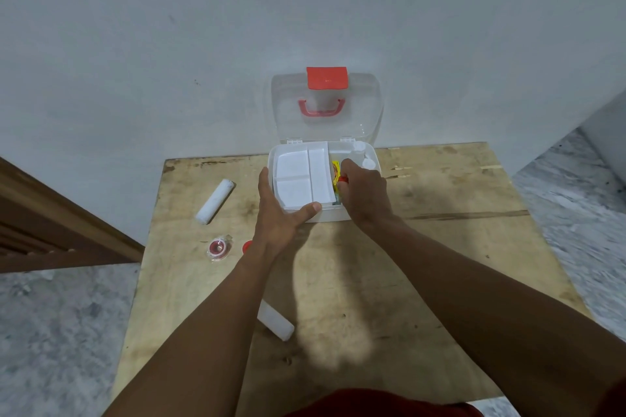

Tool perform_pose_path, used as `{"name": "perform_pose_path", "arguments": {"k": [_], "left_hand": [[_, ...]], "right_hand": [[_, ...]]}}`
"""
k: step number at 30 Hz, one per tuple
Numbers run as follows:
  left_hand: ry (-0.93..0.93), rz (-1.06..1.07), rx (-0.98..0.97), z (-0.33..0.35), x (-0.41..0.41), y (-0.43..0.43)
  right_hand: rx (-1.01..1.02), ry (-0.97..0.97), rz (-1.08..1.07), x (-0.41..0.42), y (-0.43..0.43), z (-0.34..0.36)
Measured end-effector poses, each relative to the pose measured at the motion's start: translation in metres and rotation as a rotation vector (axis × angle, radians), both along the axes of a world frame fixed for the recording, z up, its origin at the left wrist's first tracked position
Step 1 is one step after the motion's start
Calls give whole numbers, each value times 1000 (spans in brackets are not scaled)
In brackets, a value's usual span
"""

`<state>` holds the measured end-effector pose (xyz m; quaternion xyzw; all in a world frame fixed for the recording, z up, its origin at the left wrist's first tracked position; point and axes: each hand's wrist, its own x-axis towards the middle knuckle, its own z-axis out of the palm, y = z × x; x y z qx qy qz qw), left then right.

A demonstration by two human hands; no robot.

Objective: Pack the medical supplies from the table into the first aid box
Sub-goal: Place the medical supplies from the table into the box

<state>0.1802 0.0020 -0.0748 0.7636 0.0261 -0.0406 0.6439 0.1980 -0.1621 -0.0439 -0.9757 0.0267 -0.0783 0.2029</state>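
Observation:
The white first aid box (372,154) stands open at the table's far edge, its clear lid (359,112) with a red handle and latch leaning on the wall. A white divided tray (301,176) fills its left part. My left hand (281,213) grips the box's front left corner, thumb on the tray's rim. My right hand (364,189) reaches into the right part, fingers closed on a small red-tipped item (342,179) beside a yellow packet (335,170). On the table lie a white bandage roll (215,201), a red tape roll (217,248), a red cap (247,246) and another white roll (276,322).
The worn wooden table (440,247) stands against a pale wall. A brown wooden frame (50,223) lies at the left. Grey speckled floor shows on both sides. Two clear bottle tops (364,156) sit at the box's back right.

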Motion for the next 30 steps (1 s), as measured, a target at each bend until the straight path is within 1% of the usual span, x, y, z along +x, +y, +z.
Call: {"name": "perform_pose_path", "arguments": {"k": [5,10,22,25,30], "left_hand": [[6,6,7,1,-1,0],[4,4,9,2,-1,0],[-9,-15,12,2,0,0],[-5,-25,32,0,1,1],[4,-32,11,1,1,0]], "right_hand": [[5,59,-33,3,0,-5],[-83,157,-72,10,-1,3],[-39,44,5,-3,-12,-1],[-54,-34,57,-13,-15,4],[3,-309,30,-39,-31,14]]}}
